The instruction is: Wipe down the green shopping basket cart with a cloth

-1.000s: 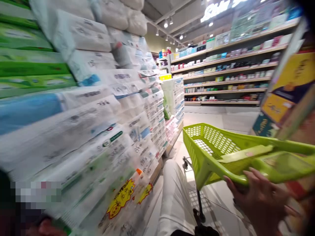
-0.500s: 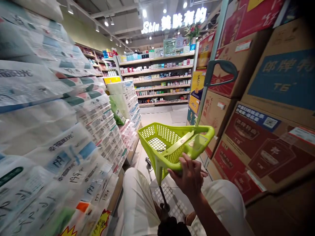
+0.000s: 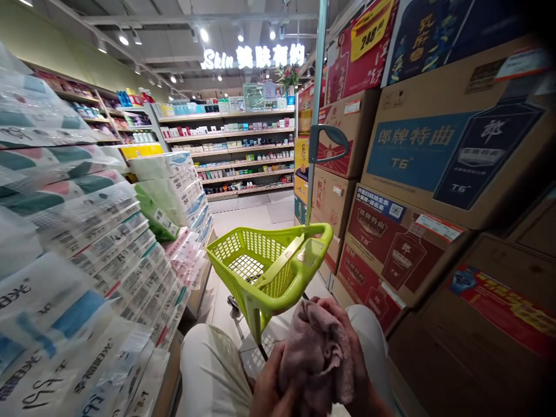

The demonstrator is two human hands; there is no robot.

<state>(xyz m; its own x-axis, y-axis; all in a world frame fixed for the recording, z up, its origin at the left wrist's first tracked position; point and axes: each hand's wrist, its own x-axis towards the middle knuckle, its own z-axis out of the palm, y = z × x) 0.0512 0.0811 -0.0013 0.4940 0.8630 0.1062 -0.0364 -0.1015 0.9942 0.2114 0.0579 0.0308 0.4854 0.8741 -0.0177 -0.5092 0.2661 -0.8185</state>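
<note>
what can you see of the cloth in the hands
The cloth is dull pinkish mauve and looks soft and fuzzy, like towelling. It is bunched into a crumpled wad, with deep folds in the middle and a fuzzy edge showing on the right. The left hand holds its lower left, the right hand its right side. It is between the knees, on the near side of the green cart.

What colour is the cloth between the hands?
The cloth is dusty mauve, a greyish pink; see the head view.
</note>
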